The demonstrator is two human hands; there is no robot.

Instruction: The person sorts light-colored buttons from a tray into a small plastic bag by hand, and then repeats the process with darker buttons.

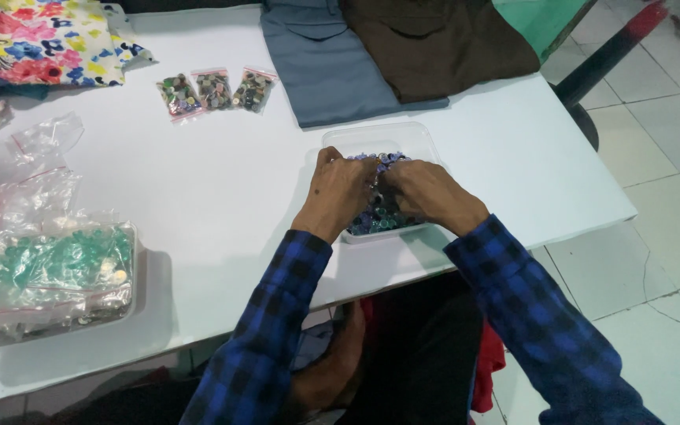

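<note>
Buttons (379, 214), blue and purple, fill a clear tray (379, 135) on the white bench (222, 197). Left hand (340, 191) and right hand (428, 193) both rest in them, fingertips meeting; grip cannot be told.

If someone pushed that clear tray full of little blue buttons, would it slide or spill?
The clear tray would probably slide easily, since the white table looks smooth. It seems thin plastic, so it may flex when lifted. The blue buttons are heaped loose under the left hand and right hand, so a jolt might scatter them.
</note>
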